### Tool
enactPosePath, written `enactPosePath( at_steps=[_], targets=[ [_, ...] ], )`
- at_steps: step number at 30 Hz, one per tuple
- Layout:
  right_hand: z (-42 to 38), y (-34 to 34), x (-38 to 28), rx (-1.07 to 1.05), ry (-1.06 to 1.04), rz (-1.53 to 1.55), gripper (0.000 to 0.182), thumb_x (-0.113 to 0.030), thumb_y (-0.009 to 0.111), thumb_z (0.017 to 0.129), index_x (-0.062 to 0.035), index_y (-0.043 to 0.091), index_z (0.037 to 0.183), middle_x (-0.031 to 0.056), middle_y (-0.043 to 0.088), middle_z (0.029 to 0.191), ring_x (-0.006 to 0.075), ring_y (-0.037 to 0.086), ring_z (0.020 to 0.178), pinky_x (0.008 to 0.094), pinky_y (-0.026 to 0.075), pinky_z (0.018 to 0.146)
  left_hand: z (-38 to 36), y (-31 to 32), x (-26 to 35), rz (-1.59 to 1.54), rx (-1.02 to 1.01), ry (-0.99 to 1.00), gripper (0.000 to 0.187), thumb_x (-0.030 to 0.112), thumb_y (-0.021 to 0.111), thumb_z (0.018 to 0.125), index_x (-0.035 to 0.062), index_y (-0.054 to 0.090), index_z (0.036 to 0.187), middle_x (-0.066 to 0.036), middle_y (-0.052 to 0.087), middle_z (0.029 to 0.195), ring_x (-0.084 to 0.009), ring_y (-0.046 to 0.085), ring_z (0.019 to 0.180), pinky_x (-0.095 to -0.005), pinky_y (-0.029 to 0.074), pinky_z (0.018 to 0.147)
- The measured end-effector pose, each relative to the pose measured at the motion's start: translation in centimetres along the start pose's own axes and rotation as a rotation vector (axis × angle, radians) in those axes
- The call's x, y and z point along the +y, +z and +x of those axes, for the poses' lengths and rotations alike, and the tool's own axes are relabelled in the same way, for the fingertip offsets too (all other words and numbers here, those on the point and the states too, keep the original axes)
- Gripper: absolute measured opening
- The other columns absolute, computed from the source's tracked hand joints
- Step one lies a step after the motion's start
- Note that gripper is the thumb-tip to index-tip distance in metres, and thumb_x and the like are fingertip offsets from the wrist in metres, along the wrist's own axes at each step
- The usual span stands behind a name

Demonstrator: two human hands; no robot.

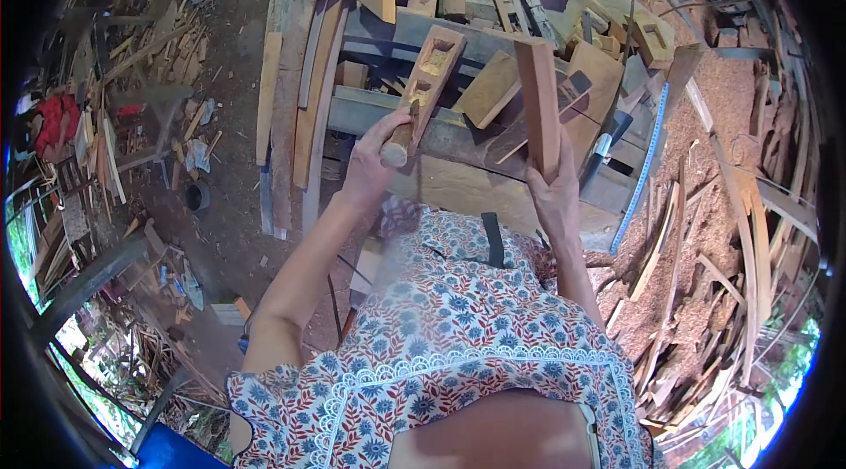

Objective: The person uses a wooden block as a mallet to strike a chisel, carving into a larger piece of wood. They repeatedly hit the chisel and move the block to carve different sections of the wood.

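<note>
Two hands hold wood above the counter (458,147): left hand (374,160) fingers wrap a mortised block's (432,72) handle, right hand (553,191) fingers clasp an upright plank (538,99), both steadied.

Reddish-brown plank (539,103), tan slotted block (432,72), white dress w/ blue-red florals (449,337), red cloth (55,121).

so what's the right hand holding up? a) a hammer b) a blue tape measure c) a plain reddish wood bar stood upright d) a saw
c: the right hand grips the lower end of a plain reddish wood bar that stands upright over the workbench, while the left hand holds a wood block with slots cut in it.
</note>
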State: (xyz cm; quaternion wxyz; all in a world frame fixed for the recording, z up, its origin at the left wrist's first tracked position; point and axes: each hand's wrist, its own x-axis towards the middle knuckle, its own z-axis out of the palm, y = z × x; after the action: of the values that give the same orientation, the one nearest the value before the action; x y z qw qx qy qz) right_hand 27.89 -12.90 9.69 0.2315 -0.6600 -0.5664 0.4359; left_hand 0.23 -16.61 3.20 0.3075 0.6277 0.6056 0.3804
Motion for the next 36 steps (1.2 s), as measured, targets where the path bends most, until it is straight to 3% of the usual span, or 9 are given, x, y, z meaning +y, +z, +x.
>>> enactPosePath(
  at_steps=[8,12,15,19,23,27,32,34,36],
  targets=[
    [-0.1,0.5,-1.4,-0.097,-0.153,0.102,0.075,0.000,0.063,0.074,-0.0146,0.035,0.143,0.0191,0.054,0.126,0.0298,0.058,0.111,0.0379,0.047,0.093,1.4,-1.2,1.6,-0.005,-0.131,-0.076,0.041,-0.001,0.060,0.080,0.0053,0.056,0.120,-0.016,0.060,0.120,-0.0349,0.057,0.113,-0.0398,0.047,0.095],
    [-0.6,0.3,-4.1,-0.156,-0.176,0.016,0.078,0.000,0.066,0.071,-0.0140,0.036,0.142,0.0189,0.056,0.118,0.0325,0.058,0.108,0.0381,0.047,0.091,1.9,-1.0,1.0,0.020,-0.139,-0.069,0.045,0.002,0.064,0.078,0.0050,0.055,0.121,-0.017,0.062,0.115,-0.0361,0.060,0.107,-0.0399,0.048,0.093],
    [-0.9,0.6,-5.7,-0.195,-0.556,-0.053,0.082,-0.005,0.073,0.065,-0.0145,0.040,0.139,0.0166,0.057,0.104,0.0354,0.057,0.096,0.0431,0.047,0.085,2.1,-1.6,1.0,0.055,-0.173,-0.085,0.049,0.006,0.067,0.076,0.0071,0.055,0.123,-0.015,0.061,0.115,-0.0337,0.057,0.108,-0.0377,0.046,0.094],
    [-1.8,1.5,-5.9,-0.372,-0.837,-0.200,0.089,-0.008,0.077,0.060,-0.0194,0.040,0.140,0.0174,0.056,0.108,0.0349,0.056,0.096,0.0423,0.046,0.082,2.3,-1.1,1.2,-0.046,-0.151,0.030,0.047,0.007,0.067,0.080,0.0077,0.055,0.125,-0.006,0.057,0.125,-0.0243,0.048,0.114,-0.0377,0.037,0.103],
    [-1.4,3.6,-4.7,-0.388,-0.616,-0.315,0.085,-0.010,0.077,0.062,-0.0221,0.043,0.139,0.0186,0.055,0.106,0.0354,0.056,0.095,0.0439,0.045,0.083,1.7,-0.9,0.2,-0.054,-0.173,-0.126,0.049,0.018,0.067,0.079,0.0092,0.055,0.125,-0.005,0.058,0.123,-0.0244,0.046,0.114,-0.0367,0.034,0.104],
    [-2.5,2.0,-6.8,-0.460,-0.814,-0.178,0.083,-0.010,0.075,0.065,-0.0254,0.042,0.140,0.0188,0.055,0.107,0.0361,0.055,0.098,0.0453,0.045,0.084,2.0,-1.0,0.9,0.071,-0.171,0.065,0.068,0.017,0.076,0.062,0.0091,0.054,0.126,-0.010,0.056,0.125,-0.0276,0.047,0.110,-0.0359,0.040,0.097],
    [-1.0,4.5,-4.8,-0.300,-0.823,-0.237,0.080,-0.011,0.075,0.067,-0.0273,0.043,0.139,0.0169,0.056,0.105,0.0350,0.055,0.100,0.0448,0.045,0.086,1.8,-1.3,1.0,0.068,-0.217,0.013,0.064,0.019,0.073,0.068,0.0094,0.052,0.128,-0.007,0.056,0.128,-0.0283,0.045,0.113,-0.0366,0.038,0.101],
    [-0.9,4.2,-5.4,-0.476,-0.640,-0.355,0.080,-0.013,0.075,0.069,-0.0260,0.041,0.140,0.0148,0.055,0.104,0.0340,0.055,0.100,0.0438,0.044,0.087,1.7,-1.2,0.6,0.037,-0.231,-0.003,0.060,0.020,0.070,0.072,0.0099,0.052,0.128,-0.007,0.055,0.130,-0.0278,0.044,0.116,-0.0367,0.036,0.103],
    [-1.7,4.3,-5.1,-0.477,-0.660,-0.368,0.084,-0.006,0.075,0.064,-0.0212,0.041,0.140,0.0153,0.054,0.109,0.0340,0.054,0.098,0.0437,0.044,0.087,0.6,-1.0,-0.1,0.006,-0.252,-0.022,0.057,0.023,0.068,0.074,0.0097,0.052,0.128,-0.008,0.053,0.133,-0.0270,0.043,0.120,-0.0373,0.034,0.104]
  ],
)
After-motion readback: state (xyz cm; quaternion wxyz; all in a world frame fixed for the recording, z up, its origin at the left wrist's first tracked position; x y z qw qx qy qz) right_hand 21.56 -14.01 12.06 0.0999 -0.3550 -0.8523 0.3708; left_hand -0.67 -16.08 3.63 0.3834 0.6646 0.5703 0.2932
